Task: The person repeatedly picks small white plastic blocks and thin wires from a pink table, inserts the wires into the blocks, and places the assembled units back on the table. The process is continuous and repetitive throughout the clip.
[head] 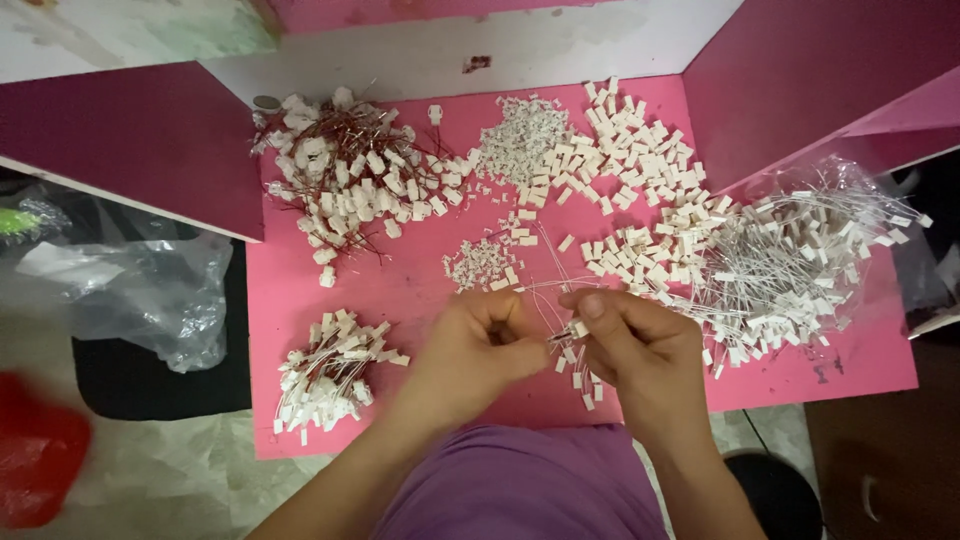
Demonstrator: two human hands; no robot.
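My left hand point(475, 350) and my right hand point(635, 345) meet over the front of a pink table point(300, 290). Both pinch the same small white connector with thin wires point(572, 330), and more wired connectors dangle below my right hand. Loose white connector housings point(640, 160) lie in a heap beyond my hands. A small pile of tiny white parts point(478, 263) sits just past my left hand.
A bundle of white-wired connectors point(325, 375) lies front left, a red-wired heap point(345, 175) back left, and a big tangle of white wires on clear plastic point(800, 260) at right. Pink panels wall the sides. A clear plastic bag point(150, 285) lies off the table's left.
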